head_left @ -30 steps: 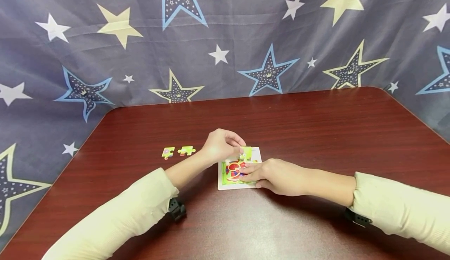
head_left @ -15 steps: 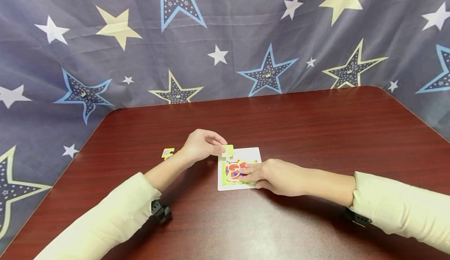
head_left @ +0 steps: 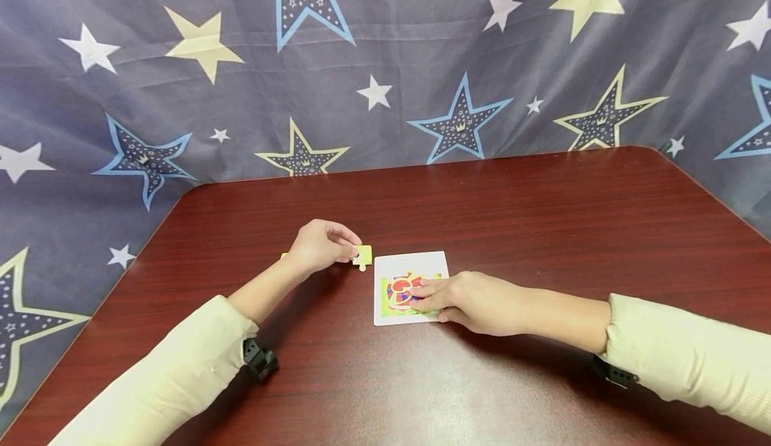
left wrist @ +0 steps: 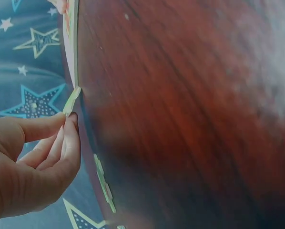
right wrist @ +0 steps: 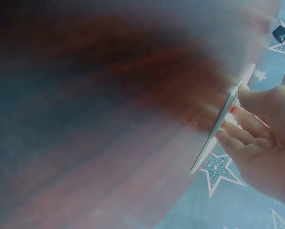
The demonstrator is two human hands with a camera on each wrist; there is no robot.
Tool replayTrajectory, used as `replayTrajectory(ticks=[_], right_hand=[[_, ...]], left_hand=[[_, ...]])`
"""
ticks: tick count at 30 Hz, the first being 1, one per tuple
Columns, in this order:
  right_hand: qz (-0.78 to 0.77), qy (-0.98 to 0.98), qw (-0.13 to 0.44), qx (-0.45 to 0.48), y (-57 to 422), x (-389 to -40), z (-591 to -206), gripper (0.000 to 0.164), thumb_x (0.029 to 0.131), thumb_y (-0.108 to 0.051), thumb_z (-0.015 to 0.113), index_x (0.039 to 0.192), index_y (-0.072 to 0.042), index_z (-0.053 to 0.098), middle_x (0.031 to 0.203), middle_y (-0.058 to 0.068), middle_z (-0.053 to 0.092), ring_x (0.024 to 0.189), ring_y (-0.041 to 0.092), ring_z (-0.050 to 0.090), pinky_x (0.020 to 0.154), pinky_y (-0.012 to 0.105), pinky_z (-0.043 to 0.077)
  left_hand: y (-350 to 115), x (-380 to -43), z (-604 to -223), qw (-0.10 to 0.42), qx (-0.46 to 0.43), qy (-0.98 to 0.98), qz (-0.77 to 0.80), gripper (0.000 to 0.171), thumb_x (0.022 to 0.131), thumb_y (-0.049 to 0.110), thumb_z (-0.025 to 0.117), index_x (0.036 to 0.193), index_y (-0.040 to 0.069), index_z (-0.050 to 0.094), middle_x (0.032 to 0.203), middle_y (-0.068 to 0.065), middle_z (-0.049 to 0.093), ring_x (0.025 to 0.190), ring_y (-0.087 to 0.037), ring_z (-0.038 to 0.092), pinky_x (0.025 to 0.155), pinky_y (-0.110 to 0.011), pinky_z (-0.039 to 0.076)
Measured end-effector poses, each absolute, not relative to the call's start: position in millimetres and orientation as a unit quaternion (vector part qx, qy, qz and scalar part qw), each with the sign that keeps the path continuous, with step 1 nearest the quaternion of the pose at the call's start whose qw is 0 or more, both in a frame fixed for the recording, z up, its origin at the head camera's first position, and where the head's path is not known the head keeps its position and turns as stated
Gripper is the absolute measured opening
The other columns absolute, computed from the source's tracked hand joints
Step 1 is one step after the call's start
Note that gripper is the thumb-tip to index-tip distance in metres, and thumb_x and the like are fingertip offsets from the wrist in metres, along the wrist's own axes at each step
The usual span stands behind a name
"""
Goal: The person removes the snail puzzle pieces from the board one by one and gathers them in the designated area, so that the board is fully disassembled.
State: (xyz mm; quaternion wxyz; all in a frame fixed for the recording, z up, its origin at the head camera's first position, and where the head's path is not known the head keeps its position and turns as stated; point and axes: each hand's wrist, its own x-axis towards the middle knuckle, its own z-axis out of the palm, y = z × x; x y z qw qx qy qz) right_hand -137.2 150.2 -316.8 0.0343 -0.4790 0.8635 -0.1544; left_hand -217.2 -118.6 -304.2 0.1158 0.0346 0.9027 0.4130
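My left hand (head_left: 318, 248) pinches a yellow-green jigsaw piece (head_left: 363, 254) between thumb and fingertips, just left of the puzzle board. In the left wrist view this piece (left wrist: 73, 100) appears nearly edge-on. The square white-framed puzzle board (head_left: 415, 260) lies on the table; a red, blue and green picture fills its lower part, while its upper part shows white. My right hand (head_left: 482, 304) rests on the board's right side with fingers extended over the picture, covering some of it. From the right wrist, the board (right wrist: 207, 151) is a thin slab under the fingertips.
Loose jigsaw pieces lie left of the board, mostly hidden behind my left wrist in the head view; one piece (left wrist: 103, 183) shows in the left wrist view. The dark red wooden table (head_left: 512, 211) reaches back to a grey star-patterned curtain (head_left: 385, 44).
My left hand has moved left from above the board's upper part, carrying the jigsaw piece off the board. The white area it covered now shows. My right hand has stayed in place.
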Motion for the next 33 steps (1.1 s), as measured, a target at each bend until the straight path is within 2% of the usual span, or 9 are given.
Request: replayTrajectory(ticks=[5,9,13,19,25,33], right_hand=[[-0.154,0.865,0.034,-0.476,149.8,-136.8,-317.5,0.039,0.088,-0.009,0.067,0.126,-0.014,0.064,0.130,0.007,0.063,0.120,0.017,0.062,0.093,0.033,0.053],[-0.153,0.865,0.032,-0.477,149.6,-137.0,-317.2,0.038,0.088,-0.009,0.067,0.126,-0.014,0.065,0.130,0.007,0.063,0.119,0.017,0.062,0.093,0.033,0.053],[-0.153,0.865,0.033,-0.476,149.7,-137.1,-316.4,0.039,0.088,-0.009,0.067,0.126,-0.014,0.065,0.130,0.007,0.063,0.120,0.018,0.062,0.093,0.033,0.053],[-0.154,0.865,0.034,-0.476,149.5,-136.8,-316.1,0.039,0.088,-0.009,0.067,0.126,-0.014,0.064,0.131,0.007,0.063,0.120,0.017,0.062,0.093,0.033,0.053],[-0.153,0.865,0.033,-0.476,149.6,-136.7,-316.8,0.038,0.088,-0.009,0.067,0.126,-0.014,0.065,0.130,0.007,0.063,0.120,0.017,0.062,0.094,0.034,0.053],[-0.155,0.866,0.032,-0.474,150.3,-135.7,-316.7,0.038,0.088,-0.009,0.067,0.126,-0.014,0.065,0.130,0.007,0.064,0.119,0.018,0.062,0.093,0.034,0.053]], left_hand=[[-124.0,-219.6,-306.2,0.087,0.052,0.925,0.365,0.014,0.081,0.011,0.071,0.094,0.006,0.074,0.077,-0.005,0.073,0.055,-0.008,0.061,0.054,-0.021,0.048],[-126.8,-221.0,-306.5,0.064,0.071,0.937,0.335,0.015,0.082,0.013,0.070,0.094,0.007,0.075,0.080,-0.008,0.074,0.050,-0.010,0.057,0.051,-0.021,0.047],[-127.6,-221.6,-305.9,0.057,0.090,0.941,0.320,0.016,0.082,0.014,0.071,0.095,0.007,0.075,0.087,-0.009,0.075,0.057,-0.011,0.060,0.057,-0.022,0.047],[-125.3,-219.3,-306.9,0.055,0.127,0.945,0.296,0.019,0.076,0.012,0.078,0.094,0.007,0.075,0.090,-0.008,0.076,0.079,-0.014,0.069,0.073,-0.025,0.049],[-123.7,-219.1,-308.9,0.050,0.142,0.945,0.291,0.020,0.073,0.007,0.080,0.093,0.006,0.075,0.089,-0.009,0.076,0.082,-0.017,0.071,0.076,-0.027,0.052],[-125.8,-222.0,-306.8,0.053,0.136,0.951,0.271,0.021,0.073,0.007,0.080,0.094,0.006,0.075,0.092,-0.009,0.076,0.085,-0.018,0.070,0.077,-0.030,0.053]])
